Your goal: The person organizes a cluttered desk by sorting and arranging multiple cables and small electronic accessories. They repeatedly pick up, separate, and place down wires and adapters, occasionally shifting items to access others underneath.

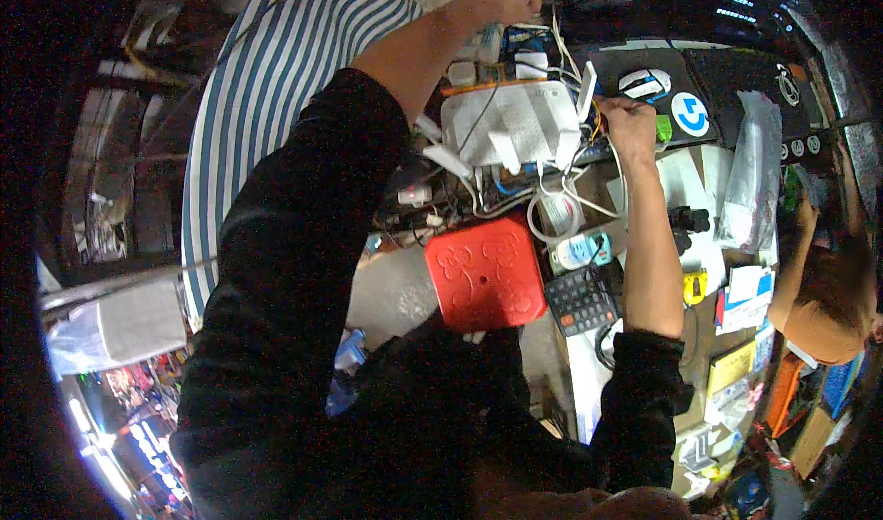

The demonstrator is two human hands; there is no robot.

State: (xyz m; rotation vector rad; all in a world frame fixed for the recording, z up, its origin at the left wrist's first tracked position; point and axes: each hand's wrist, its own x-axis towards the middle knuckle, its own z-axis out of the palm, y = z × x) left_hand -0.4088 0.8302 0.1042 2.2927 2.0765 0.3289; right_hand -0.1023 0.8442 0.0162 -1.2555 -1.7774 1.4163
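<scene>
A white router (pixel 510 123) with several antennas sits amid tangled cables. Beyond its far left corner is my left hand (pixel 512 1), its fingers curled; what they hold, if anything, is hidden. My right hand (pixel 631 123) reaches to the router's right side, among thin cables, a yellow cable (pixel 596 121) among them. Its fingertips are too obscured to show a grip. White plugs or adapters (pixel 531 65) stand behind the router. White cables (pixel 483 210) run out along its near side, and a coiled clear tube or cable (pixel 552 218) lies there too.
A red plastic stool (pixel 485 275) stands nearest me, beside a calculator (pixel 581 301) and a socket strip (pixel 581 250). Rightward are a computer mouse (pixel 645 84), bubble wrap (pixel 752 175), a yellow tape measure (pixel 695 287) and another person's arm (pixel 793 258). Striped fabric (pixel 234 147) hangs left.
</scene>
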